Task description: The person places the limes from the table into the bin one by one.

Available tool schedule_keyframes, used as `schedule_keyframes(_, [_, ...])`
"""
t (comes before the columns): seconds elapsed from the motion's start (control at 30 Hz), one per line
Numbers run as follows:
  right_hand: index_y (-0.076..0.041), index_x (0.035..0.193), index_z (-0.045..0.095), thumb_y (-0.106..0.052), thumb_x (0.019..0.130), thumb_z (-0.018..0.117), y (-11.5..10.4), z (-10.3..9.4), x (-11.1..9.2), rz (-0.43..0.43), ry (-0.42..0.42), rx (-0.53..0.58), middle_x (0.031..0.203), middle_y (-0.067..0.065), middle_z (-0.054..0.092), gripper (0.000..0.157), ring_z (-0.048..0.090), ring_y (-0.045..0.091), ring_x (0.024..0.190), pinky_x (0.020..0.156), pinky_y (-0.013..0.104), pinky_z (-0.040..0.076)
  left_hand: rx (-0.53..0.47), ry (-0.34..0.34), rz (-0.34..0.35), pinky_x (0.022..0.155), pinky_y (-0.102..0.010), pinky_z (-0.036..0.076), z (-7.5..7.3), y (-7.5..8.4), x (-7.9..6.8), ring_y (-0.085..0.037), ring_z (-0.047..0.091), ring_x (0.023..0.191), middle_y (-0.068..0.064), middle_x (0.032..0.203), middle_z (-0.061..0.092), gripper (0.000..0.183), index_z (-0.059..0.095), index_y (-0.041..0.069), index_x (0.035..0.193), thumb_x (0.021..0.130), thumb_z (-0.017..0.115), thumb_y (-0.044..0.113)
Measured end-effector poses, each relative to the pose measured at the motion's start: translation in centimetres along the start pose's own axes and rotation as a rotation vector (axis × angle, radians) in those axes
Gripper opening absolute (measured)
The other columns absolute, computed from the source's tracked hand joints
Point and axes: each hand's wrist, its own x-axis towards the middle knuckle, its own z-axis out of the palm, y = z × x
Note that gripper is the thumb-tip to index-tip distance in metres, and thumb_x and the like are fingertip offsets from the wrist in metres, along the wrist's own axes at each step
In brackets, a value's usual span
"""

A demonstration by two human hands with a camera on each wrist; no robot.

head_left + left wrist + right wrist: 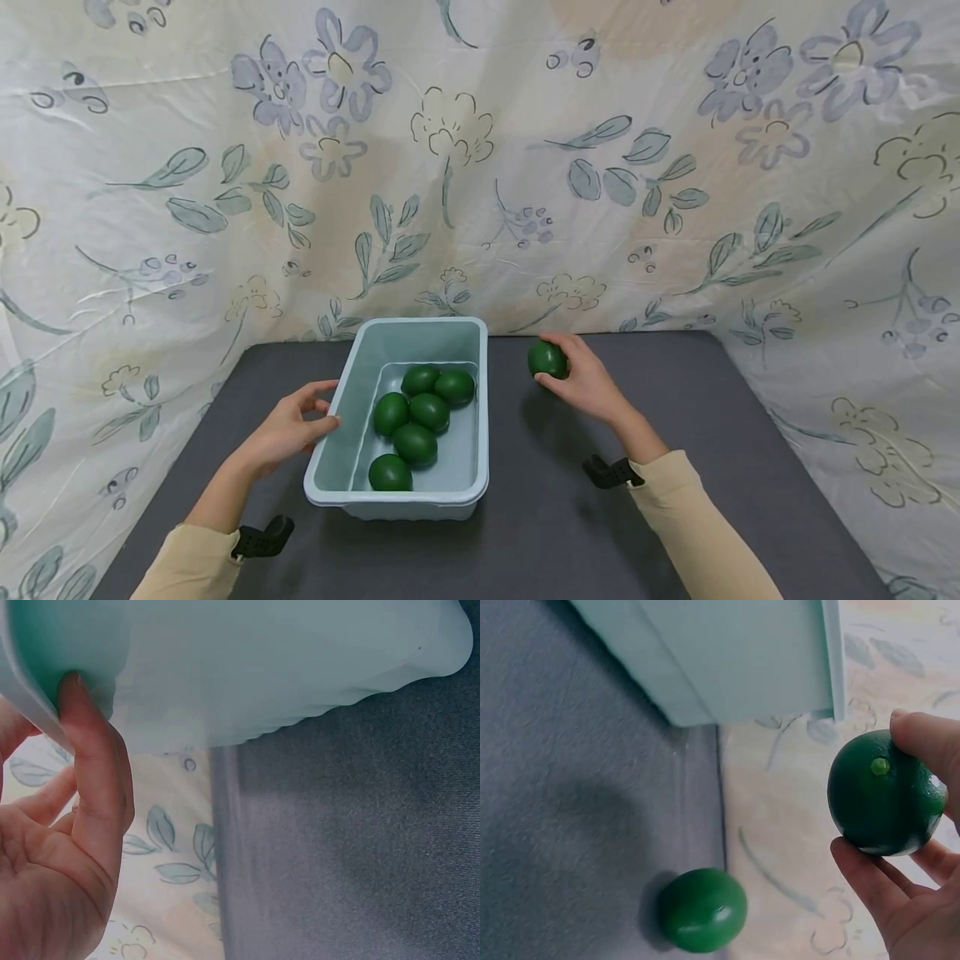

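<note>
A pale blue-green plastic bin [483, 433] stands on the dark table with several dark green avocados [415, 444] lying inside. My left hand [288, 429] holds the bin's left rim, with a finger against the outer wall below the lip in the left wrist view. To the right of the bin, my right hand [588, 383] grips one avocado [881, 795] between thumb and fingers, raised over the table; its small light green stem spot shows. Another avocado [703, 910] lies on the table in the right wrist view, hidden in the head view.
The dark grey table [555, 533] ends at a floral cloth [465, 167] that hangs behind it and along both sides. Black wrist straps [262, 537] sit on both forearms at the beige sleeves [697, 525].
</note>
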Motion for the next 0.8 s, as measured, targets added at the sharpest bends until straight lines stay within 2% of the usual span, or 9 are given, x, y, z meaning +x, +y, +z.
schedule_keyframes(0.3, [-0.013, 0.134, 0.043, -0.021, 0.081, 0.071, -2.2, -0.6, 0.6, -0.057, -0.012, 0.016, 0.130, 0.012, 0.043, 0.061, 0.051, 0.028, 0.108, 0.078, 0.043, 0.050, 0.016, 0.003, 0.000, 0.061, -0.039, 0.054, 0.0, -0.1, 0.1, -0.024, 0.060, 0.078, -0.020, 0.102, 0.048, 0.066, 0.025, 0.006, 0.142, 0.087, 0.061, 0.013])
schedule_keyframes(0.8, [-0.016, 0.134, 0.042, -0.023, 0.080, 0.071, -5.7, -1.2, 0.9, -0.121, -0.072, 0.046, 0.133, 0.010, 0.041, 0.062, 0.051, 0.025, 0.107, 0.078, 0.040, 0.050, 0.035, 0.015, 0.004, 0.061, -0.038, 0.054, 0.0, -0.1, 0.1, -0.024, 0.060, 0.076, -0.020, 0.101, 0.049, 0.065, 0.027, 0.006, 0.141, 0.087, 0.061, 0.013])
